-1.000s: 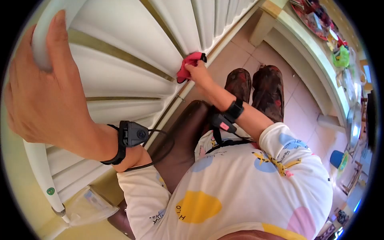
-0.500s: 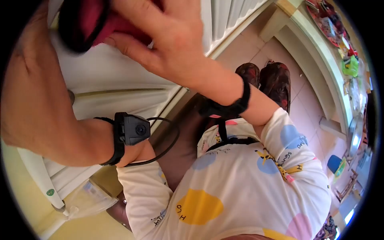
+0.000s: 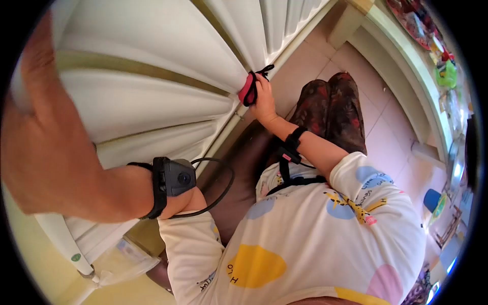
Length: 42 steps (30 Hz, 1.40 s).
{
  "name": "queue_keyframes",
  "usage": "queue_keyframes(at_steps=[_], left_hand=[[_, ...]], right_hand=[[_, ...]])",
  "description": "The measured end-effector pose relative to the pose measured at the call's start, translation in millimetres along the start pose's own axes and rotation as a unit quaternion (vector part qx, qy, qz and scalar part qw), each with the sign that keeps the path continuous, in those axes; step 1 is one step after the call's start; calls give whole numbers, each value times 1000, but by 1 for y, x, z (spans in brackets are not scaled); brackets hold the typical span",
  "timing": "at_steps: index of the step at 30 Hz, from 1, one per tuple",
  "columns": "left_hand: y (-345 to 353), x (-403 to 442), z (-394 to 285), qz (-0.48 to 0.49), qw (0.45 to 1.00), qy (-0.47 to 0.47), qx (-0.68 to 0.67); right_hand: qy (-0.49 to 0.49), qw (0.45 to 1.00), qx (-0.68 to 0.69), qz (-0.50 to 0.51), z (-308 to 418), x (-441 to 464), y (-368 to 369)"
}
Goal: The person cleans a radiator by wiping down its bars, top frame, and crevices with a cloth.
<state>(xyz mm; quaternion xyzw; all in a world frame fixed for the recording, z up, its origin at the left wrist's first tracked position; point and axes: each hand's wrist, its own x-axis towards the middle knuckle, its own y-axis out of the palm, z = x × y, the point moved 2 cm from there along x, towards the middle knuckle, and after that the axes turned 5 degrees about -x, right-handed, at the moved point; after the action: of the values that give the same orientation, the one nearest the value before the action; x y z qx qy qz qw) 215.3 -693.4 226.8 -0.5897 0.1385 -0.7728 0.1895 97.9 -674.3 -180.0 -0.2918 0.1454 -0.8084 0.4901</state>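
Note:
My right hand [image 3: 263, 100] is closed around a pink-red cloth [image 3: 245, 90] with black edging and a loose black cord. It presses the cloth to the end of the ribs of a white radiator [image 3: 152, 96], beside its lower rail. My left arm reaches to the upper left, and my left hand [image 3: 38, 66] is blurred and partly cut off at the dark edge of the view. It is near the radiator's far side; its fingers cannot be made out. Each wrist carries a black strap with a small device.
A clear plastic bag [image 3: 124, 259] hangs by the radiator's corner at lower left. To the right stands a pale table [image 3: 406, 56] bearing a red tray [image 3: 409, 23] and a green bag [image 3: 446, 74]. Legs in dark floral trousers [image 3: 330, 112] rest over the tiled floor [image 3: 386, 132].
My right hand has moved the pink-red cloth from the near upper left, close to the camera, down and rightward to the radiator's lower end. My left arm has shifted only slightly.

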Motion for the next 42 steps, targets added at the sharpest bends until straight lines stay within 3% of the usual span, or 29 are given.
queue_keyframes(at_steps=[3, 5, 6, 7, 10, 13, 15, 18, 19, 20, 23, 25, 26, 27, 29, 32, 33, 34, 35, 37, 38, 39, 41, 42], left_hand=[[9, -9, 23, 78, 987, -142, 11], [-5, -3, 8, 0, 999, -22, 43], [-9, -3, 5, -46, 996, 36, 65], [-14, -8, 2, -64, 994, 22, 81], [-27, -11, -8, -119, 984, 57, -117], [-38, -7, -6, -89, 980, 63, -168], [-32, -1, 0, 49, 995, 7, -84], [-29, -1, -3, -10, 994, 17, -106], [-30, -1, -4, -24, 992, 23, -119], [-30, -1, -5, -26, 994, 17, -105], [-26, 1, -5, -44, 995, 17, -84], [-25, 2, -9, -51, 995, 27, -78], [-28, 1, -9, -54, 995, 19, -81], [-29, 2, -10, -54, 995, 12, -84], [-32, 2, -13, -44, 996, 9, -73], [-30, 0, -12, -34, 998, 7, -57], [-29, 1, -12, -40, 998, 9, -57], [-29, 0, -11, -41, 998, 10, -56], [-29, -1, -8, -48, 997, 20, -53], [-28, -1, -5, -78, 995, 20, -53], [-29, -2, -2, -79, 995, 40, -51], [-29, -3, -1, -80, 994, 56, -50], [-33, -2, -5, -59, 997, 17, -49], [-35, 0, -4, -55, 997, 16, -57]], right_hand=[[-18, 998, -46, 35, 2, 19, -6], [241, 942, 126, 194, 13, 37, -9], [252, 926, 237, 148, 29, 35, -10], [217, 923, 261, 181, 57, 33, -22], [100, 914, 385, 82, 121, 14, -51], [-74, 889, 451, -22, 190, 41, -104], [-156, 888, 426, -71, 206, 79, -127], [-254, 879, 378, -138, 254, 133, -168], [-305, 887, 299, -174, 269, 145, -177], [-375, 872, 84, -302, 269, 157, -175], [-390, 857, 139, -307, 239, 167, -147], [-308, 905, 115, -270, 201, 155, -123], [-219, 936, 158, -226, 175, 139, -100], [-185, 937, 202, -216, 163, 128, -95], [-203, 950, 141, -188, 122, 110, -75], [-59, 980, 141, -129, 69, 75, -43], [-22, 973, 162, -165, 48, 66, -26], [86, 970, 197, -111, 43, 54, -25], [117, 971, 171, -123, 8, 43, 0], [213, 968, 125, 39, -28, 30, 14], [222, 968, 120, 14, -18, 31, 6], [169, 980, 83, -58, -26, 31, 15], [339, 909, 243, -26, 0, 57, -17], [331, 888, 319, -12, 19, 69, -38]])
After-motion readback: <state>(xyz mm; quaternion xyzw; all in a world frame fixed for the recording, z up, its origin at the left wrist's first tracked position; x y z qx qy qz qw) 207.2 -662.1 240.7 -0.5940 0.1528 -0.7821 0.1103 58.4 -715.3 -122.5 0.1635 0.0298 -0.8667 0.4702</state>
